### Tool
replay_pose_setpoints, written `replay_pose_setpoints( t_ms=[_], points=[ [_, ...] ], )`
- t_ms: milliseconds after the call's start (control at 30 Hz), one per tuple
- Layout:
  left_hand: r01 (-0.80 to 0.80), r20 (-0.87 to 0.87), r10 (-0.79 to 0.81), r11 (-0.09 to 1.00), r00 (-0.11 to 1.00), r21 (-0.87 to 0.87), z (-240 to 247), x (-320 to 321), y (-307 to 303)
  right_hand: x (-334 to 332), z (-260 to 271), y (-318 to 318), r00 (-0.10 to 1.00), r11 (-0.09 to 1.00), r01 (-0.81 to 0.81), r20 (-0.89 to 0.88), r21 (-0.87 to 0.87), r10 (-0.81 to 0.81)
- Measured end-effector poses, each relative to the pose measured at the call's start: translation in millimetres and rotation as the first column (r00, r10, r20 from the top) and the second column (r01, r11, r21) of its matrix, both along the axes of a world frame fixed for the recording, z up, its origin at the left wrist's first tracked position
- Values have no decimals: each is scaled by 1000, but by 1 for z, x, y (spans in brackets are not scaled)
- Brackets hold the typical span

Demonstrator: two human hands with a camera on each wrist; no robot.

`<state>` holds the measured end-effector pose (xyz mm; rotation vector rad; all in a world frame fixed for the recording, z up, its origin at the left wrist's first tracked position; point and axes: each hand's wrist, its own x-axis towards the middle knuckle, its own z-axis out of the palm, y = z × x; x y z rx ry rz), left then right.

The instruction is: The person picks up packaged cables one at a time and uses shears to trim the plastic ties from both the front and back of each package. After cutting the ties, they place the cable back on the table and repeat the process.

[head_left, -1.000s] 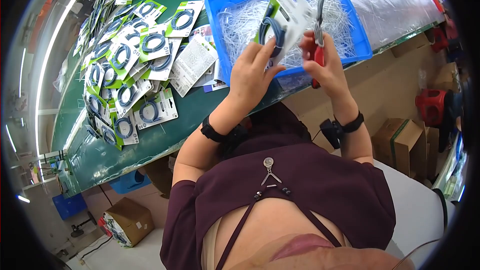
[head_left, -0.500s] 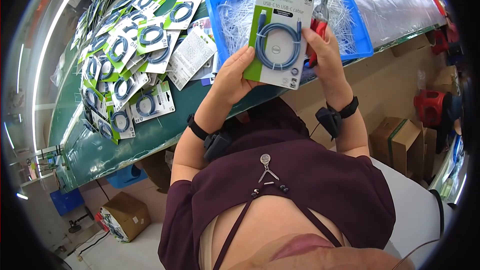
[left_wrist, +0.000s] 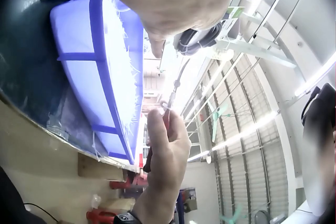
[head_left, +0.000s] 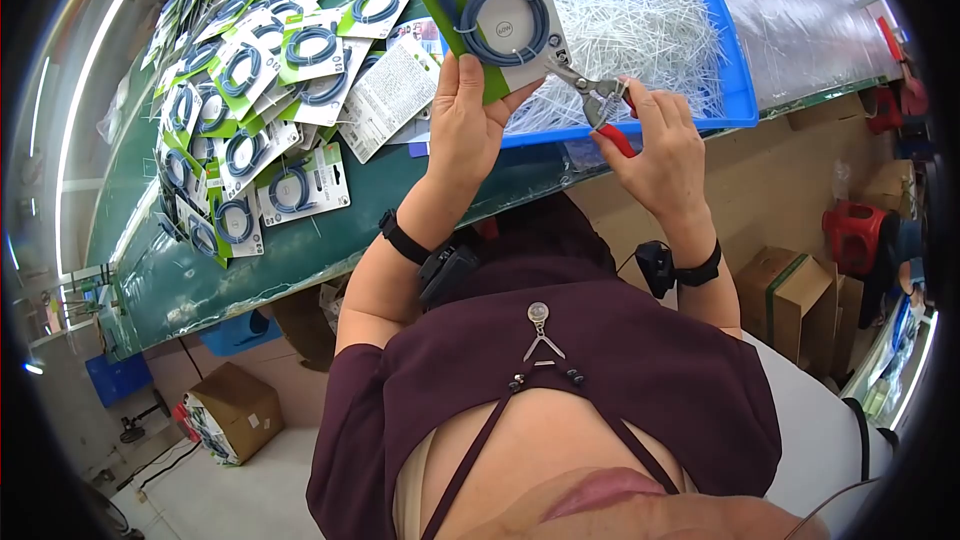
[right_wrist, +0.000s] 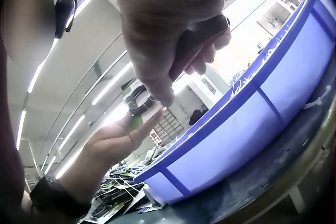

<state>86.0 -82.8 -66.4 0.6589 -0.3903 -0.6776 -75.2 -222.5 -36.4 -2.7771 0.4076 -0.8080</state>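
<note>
The left hand (head_left: 467,135) grips a carded cable (head_left: 490,20), and the right hand (head_left: 665,155) grips red-handled cutters (head_left: 598,105) at the near edge of the blue tray (head_left: 738,90).

Green bench (head_left: 345,230), glossy top; big pile of carded blue cables (head_left: 245,100) on its left part, cards overlapping at all angles; one card back side up (head_left: 388,108), printed text showing, at pile's edge nearest the tray; blue tray (head_left: 740,60) beside, full of thin white strips (head_left: 650,40); clear plastic sheeting (head_left: 800,15) right of tray
</note>
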Motion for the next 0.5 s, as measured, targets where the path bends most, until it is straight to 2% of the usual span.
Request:
replay_pose_setpoints(
  t_ms=[200,300,400,500],
  points=[
    [36,-144,-45,998,989,-61,1,-1,0,6,-3,0,1000,1000,10,-13,-24,-10],
    [52,-159,-61,997,985,-64,-1,-2,1,7,-3,1,1000,999,18,-10,-33,-18],
    [61,-189,-75,995,979,-75,-6,-8,-2,10,-2,5,997,988,78,-8,-130,-80],
    [63,-240,-83,994,967,-91,-13,-15,-5,10,-1,8,996,986,88,-12,-140,-91]
  ],
)
